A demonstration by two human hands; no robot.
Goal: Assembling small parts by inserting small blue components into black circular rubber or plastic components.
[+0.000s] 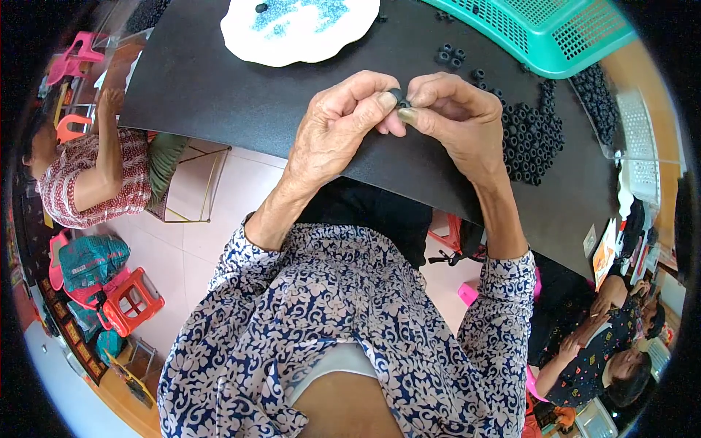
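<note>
Above the near part of the dark table, my left hand (pixel 334 125) and my right hand (pixel 461 120) meet fingertip to fingertip. Between them is a small black ring-shaped piece (pixel 398 95), pinched by thumb and index finger from both sides. The fingers cover most of it. To the right of my right hand lies a heap of similar black rings (pixel 531 142), with a few loose rings (pixel 451 56) farther back. Beyond my left hand stands a white plate (pixel 244 50) with a wavy rim, holding tiny blue bits and one black piece.
A green perforated basket (pixel 558 71) sits at the back right of the dark table (pixel 197 95). More black pieces (pixel 595 102) fill a container at the right edge. One person (pixel 87 175) sits at the left, others (pixel 595 358) at the lower right. Red stools (pixel 133 301) stand on the floor.
</note>
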